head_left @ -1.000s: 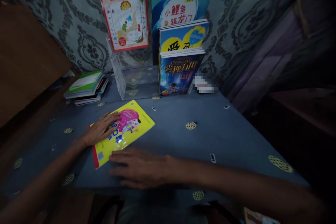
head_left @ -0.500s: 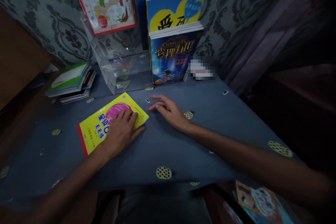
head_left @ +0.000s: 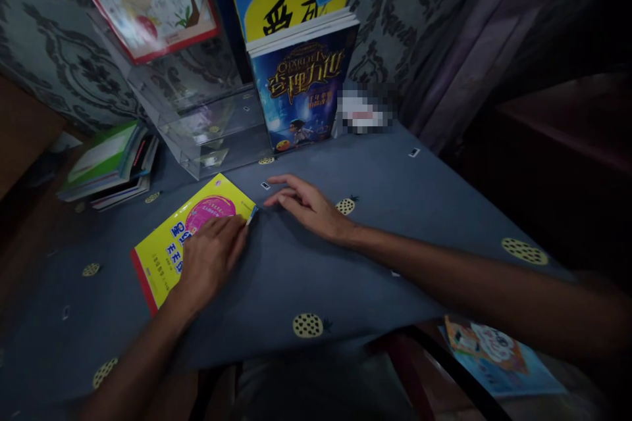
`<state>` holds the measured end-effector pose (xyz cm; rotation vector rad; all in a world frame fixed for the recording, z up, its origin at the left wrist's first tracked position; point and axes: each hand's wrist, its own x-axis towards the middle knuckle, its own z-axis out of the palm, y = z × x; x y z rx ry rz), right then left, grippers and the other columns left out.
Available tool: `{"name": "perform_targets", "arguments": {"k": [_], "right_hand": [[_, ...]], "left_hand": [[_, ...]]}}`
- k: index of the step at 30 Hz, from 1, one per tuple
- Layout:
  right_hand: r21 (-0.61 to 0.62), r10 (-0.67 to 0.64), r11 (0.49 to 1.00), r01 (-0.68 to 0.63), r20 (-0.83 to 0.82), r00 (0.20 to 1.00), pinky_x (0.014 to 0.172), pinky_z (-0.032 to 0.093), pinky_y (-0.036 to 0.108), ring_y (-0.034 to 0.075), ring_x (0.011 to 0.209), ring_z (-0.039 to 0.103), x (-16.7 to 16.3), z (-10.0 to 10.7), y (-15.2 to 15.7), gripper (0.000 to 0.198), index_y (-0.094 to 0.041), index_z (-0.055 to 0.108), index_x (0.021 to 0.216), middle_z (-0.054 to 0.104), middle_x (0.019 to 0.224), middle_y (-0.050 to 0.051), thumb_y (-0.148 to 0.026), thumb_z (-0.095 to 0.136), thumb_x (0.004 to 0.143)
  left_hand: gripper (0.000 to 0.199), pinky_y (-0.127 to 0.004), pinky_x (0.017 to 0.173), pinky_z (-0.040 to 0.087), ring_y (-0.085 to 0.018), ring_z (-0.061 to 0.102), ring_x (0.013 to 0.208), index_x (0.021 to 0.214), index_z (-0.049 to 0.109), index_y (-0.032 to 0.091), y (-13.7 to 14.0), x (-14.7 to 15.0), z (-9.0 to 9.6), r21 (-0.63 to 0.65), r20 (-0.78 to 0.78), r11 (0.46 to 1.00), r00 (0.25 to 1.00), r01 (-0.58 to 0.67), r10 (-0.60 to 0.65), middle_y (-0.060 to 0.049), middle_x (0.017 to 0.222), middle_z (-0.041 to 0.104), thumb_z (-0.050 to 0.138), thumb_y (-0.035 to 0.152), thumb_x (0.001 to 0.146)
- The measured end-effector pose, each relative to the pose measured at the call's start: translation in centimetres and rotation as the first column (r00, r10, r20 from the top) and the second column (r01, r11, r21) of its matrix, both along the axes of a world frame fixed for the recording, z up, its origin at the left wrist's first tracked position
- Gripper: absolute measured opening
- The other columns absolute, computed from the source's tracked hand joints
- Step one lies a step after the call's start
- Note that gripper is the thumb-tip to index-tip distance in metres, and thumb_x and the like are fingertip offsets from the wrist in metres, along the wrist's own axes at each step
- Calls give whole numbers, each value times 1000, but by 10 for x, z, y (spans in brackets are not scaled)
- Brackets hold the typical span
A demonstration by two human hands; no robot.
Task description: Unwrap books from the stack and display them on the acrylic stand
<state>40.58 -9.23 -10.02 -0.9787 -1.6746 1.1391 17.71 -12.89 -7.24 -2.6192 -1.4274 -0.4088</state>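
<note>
Tablecloth (head_left: pixel 365 289), patterned backdrop (head_left: pixel 388 33), left hand (head_left: pixel 211 253) curled over yellow book (head_left: pixel 165 243), grip unclear, right hand (head_left: pixel 315 210) half-uncurled, empty

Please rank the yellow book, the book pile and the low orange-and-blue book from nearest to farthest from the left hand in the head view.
1. Yellow book: partly under the left hand.
2. Book pile: farther back, toward the left.
3. Orange-and-blue book: lower right, beyond the table's near edge.
</note>
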Motion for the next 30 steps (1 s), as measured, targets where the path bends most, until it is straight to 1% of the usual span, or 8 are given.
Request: {"name": "perform_targets", "arguments": {"k": [4, 7, 10, 14, 23, 30], "right_hand": [[3, 35, 999, -35, 2, 999, 92, 55, 37, 19, 103, 72, 0, 0, -2, 37, -20, 53, 136, 78, 108, 7, -22, 47, 99], [4, 75, 997, -75, 3, 997, 99, 54, 41, 20, 111, 71, 0, -2, -2, 40, -21, 50, 140, 79, 106, 7, -24, 48, 100], [21, 116, 993, -116, 0, 993, 103, 52, 43, 21, 117, 69, -1, -3, -2, 43, -21, 48, 142, 79, 106, 7, -24, 49, 99], [41, 122, 992, -121, -8, 993, 106, 51, 45, 20, 116, 70, 0, -3, -3, 44, -20, 48, 142, 79, 105, 7, -25, 49, 98], [51, 95, 994, -98, 53, 994, 99, 54, 43, 22, 113, 71, 0, -2, -6, 42, -20, 49, 140, 78, 102, 7, -23, 49, 98], [47, 96, 994, -100, 82, 992, 97, 55, 43, 23, 107, 73, 0, -2, -5, 40, -19, 50, 138, 78, 101, 7, -25, 49, 98]], "left_hand": [[32, -38, 84, 56, -24, 71, 96, 104, 72, 21, 5, -4, 1, -139, 225, 990, 974, 24, 8, -7, 104, 78, 45, 38, 103], [32, -39, 87, 56, -24, 71, 96, 99, 74, 21, 7, -4, 1, -189, 292, 981, 956, 45, 13, -7, 102, 78, 47, 37, 101], [33, -41, 86, 56, -25, 71, 96, 98, 75, 20, 7, -3, 2, -203, 291, 978, 957, 46, 15, -8, 103, 78, 46, 35, 101], [33, -41, 89, 56, -25, 70, 97, 98, 75, 21, 6, -2, 3, -202, 289, 979, 957, 40, 20, -8, 104, 78, 45, 33, 100], [33, -42, 90, 55, -24, 70, 100, 98, 75, 21, 6, -3, 1, -189, 276, 981, 961, 53, 2, -7, 106, 77, 43, 30, 101], [27, -44, 89, 56, -26, 69, 100, 102, 73, 19, 1, -2, -4, -107, 212, 990, 975, 87, -62, -9, 108, 76, 47, 27, 101]]}}
